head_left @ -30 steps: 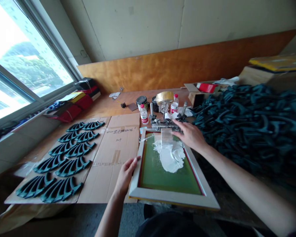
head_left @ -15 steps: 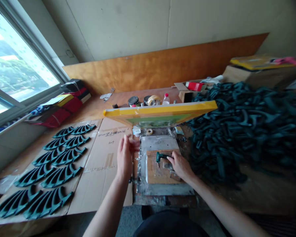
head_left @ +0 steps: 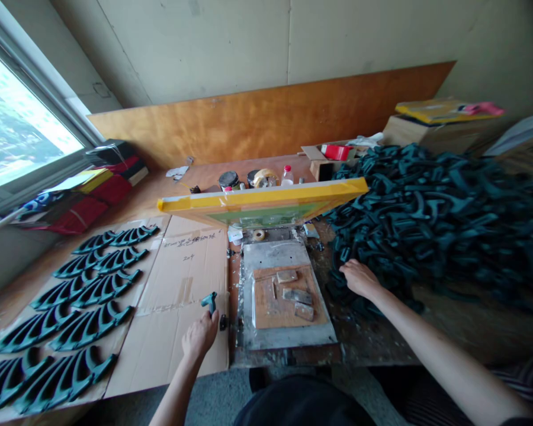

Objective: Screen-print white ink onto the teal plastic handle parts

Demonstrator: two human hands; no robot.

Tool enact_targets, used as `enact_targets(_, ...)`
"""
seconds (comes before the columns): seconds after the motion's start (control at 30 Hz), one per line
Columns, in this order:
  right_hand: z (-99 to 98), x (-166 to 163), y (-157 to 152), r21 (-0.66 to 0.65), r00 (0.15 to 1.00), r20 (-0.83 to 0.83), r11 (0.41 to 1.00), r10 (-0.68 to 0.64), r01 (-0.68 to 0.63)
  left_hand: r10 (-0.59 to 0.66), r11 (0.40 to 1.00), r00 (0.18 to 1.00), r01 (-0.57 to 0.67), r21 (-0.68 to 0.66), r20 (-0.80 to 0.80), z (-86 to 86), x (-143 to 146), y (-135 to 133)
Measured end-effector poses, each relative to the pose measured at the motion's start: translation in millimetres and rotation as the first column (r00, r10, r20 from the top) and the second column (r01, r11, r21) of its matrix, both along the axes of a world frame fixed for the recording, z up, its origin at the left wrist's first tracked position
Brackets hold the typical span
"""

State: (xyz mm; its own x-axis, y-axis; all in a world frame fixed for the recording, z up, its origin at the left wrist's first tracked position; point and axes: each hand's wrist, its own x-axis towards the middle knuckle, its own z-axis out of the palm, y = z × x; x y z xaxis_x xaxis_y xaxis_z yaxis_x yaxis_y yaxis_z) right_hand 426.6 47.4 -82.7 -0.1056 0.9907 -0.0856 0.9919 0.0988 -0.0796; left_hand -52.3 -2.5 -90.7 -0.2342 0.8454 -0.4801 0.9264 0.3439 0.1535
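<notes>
My left hand (head_left: 199,337) is closed round a dark teal plastic part (head_left: 210,302), whose end sticks up above my fingers over the flat cardboard (head_left: 177,296). My right hand (head_left: 359,278) rests on the near edge of a big heap of dark teal parts (head_left: 444,219), fingers curled among them; what they grip is hidden. Between my hands lies a metal base plate (head_left: 279,254) with a wooden jig board (head_left: 270,307) and small blocks. The yellow-edged printing screen frame (head_left: 262,201) stands tilted up above the plate.
Rows of finished teal fin-shaped parts (head_left: 75,296) lie on cardboard at the left. Ink tins (head_left: 228,179), a tape roll (head_left: 265,177) and a bottle (head_left: 286,174) stand behind the screen. Red and yellow items (head_left: 84,201) sit under the window. Boxes (head_left: 435,124) stand at the back right.
The screen frame was swung up off the plate. My right hand took the teal part from the jig, it passed to my left hand, which moved left; my right hand went to the heap.
</notes>
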Motion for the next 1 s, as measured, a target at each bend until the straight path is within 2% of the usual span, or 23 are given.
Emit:
enact_targets(0.1, -9.3, 18, -3, -0.037, 0.999, 0.0, 0.999, 0.032, -0.032, -0.087, 0.996, 0.989, 0.083, -0.039, -0.119, -12.7, -4, -6)
enact_targets(0.2, -12.5, 22, -15, -0.018, 0.999, -0.001, 0.999, 0.042, -0.042, -0.115, 0.993, 0.975, 0.113, -0.025, -0.192, -12.2, 1, -7)
enact_targets(0.3, -11.0, 30, -21, 0.036, 0.998, -0.019, 0.998, 0.053, -0.053, -0.092, 0.996, 0.977, 0.092, -0.01, -0.194, 3.4, 2, -4)
enact_targets(0.4, -3.0, 32, -19, 0.103, 0.999, -0.033, 0.994, 0.026, -0.022, 0.017, 0.998, 0.99, -0.008, 0.066, -0.137, 25.2, -1, 1)
enact_targets(0.47, 6.5, 26, -16, 0.086, 0.992, -0.092, 0.991, -0.089, 0.097, 0.071, 0.985, 0.996, -0.062, 0.162, -0.051, 37.9, -1, 6)
enact_targets(0.5, 12.4, 20, -15, 0.055, 0.97, -0.173, 0.982, -0.171, 0.183, 0.084, 0.974, 0.996, -0.085, 0.21, 0.016, 43.2, 0, 9)
enact_targets(0.53, 18.8, 12, -15, 0.004, 0.921, -0.3, 0.965, -0.249, 0.262, 0.09, 0.96, 0.991, -0.114, 0.256, 0.104, 48.2, 2, 12)
enact_targets(0.57, 25.6, 3, -16, -0.068, 0.833, -0.459, 0.947, -0.308, 0.313, 0.092, 0.942, 0.973, -0.154, 0.299, 0.212, 53.2, 6, 16)
enact_targets(0.6, 32.4, -9, -18, -0.155, 0.705, -0.623, 0.937, -0.339, 0.313, 0.086, 0.919, 0.939, -0.205, 0.338, 0.333, 58.8, 11, 20)
enact_targets(0.67, 44.5, -38, -23, -0.317, 0.401, -0.841, 0.931, -0.363, 0.179, 0.04, 0.864, 0.815, -0.319, 0.389, 0.578, 72.9, 23, 29)
enact_targets(0.73, 51.2, -70, -28, -0.422, 0.182, -0.89, 0.906, -0.419, 0.024, -0.039, 0.811, 0.651, -0.422, 0.404, 0.758, 92.5, 37, 40)
enact_targets(0.8, 50.0, -100, -30, -0.48, 0.052, -0.877, 0.876, -0.478, -0.051, -0.118, 0.767, 0.512, -0.497, 0.406, 0.851, 116.5, 51, 50)
enact_targets(0.87, 41.6, -124, -28, -0.504, -0.038, -0.861, 0.861, -0.507, -0.068, -0.198, 0.719, 0.423, -0.55, 0.425, 0.884, 141.5, 61, 60)
enact_targets(0.9, 35.9, -132, -26, -0.51, -0.036, -0.858, 0.858, -0.512, -0.057, -0.237, 0.686, 0.394, -0.579, 0.441, 0.888, 153.3, 65, 64)
enact_targets(0.93, 29.9, -138, -23, -0.502, 0.014, -0.865, 0.864, -0.502, -0.018, -0.275, 0.647, 0.371, -0.611, 0.456, 0.887, 164.3, 69, 67)
enact_targets(0.97, 24.1, -142, -21, -0.464, 0.118, -0.878, 0.885, -0.465, 0.036, -0.309, 0.602, 0.355, -0.645, 0.471, 0.882, 174.4, 71, 71)
enact_targets(1.0, 19.1, -144, -19, -0.384, 0.269, -0.879, 0.919, -0.395, 0.093, -0.339, 0.556, 0.343, -0.679, 0.481, 0.876, 183.5, 73, 74)
